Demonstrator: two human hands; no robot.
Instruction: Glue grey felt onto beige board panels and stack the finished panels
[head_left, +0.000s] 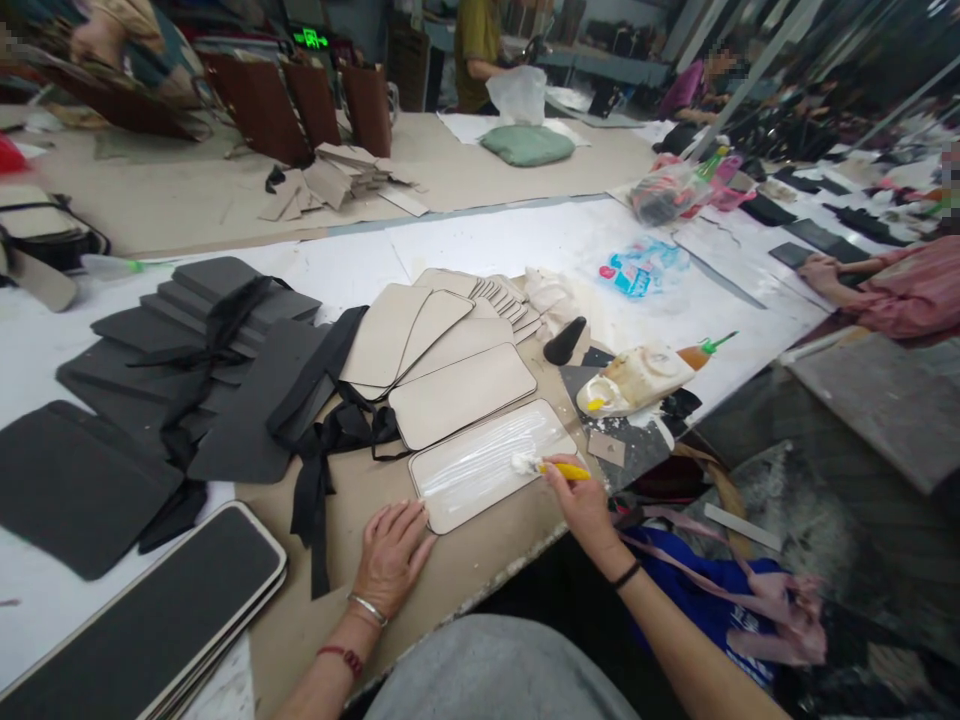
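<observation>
My right hand (581,500) is closed round a brush with a yellow handle (566,470). The brush's white tip rests on a beige panel (487,465) with rounded corners, which is streaked with wet white glue. Flat beside that panel's lower left corner lies my left hand (394,550), fingers stretched out and holding nothing. Just behind is another beige panel (461,395), and beyond it more beige pieces (412,330) are fanned out. A whitish glue container (637,378) lies to the right of the panels.
Dark grey panels (240,400) with black straps cover the left. Long black boards (157,620) are stacked front left. An orange bottle (697,352) and a black object (565,342) stand at right. A person's pink sleeve (911,290) is at far right.
</observation>
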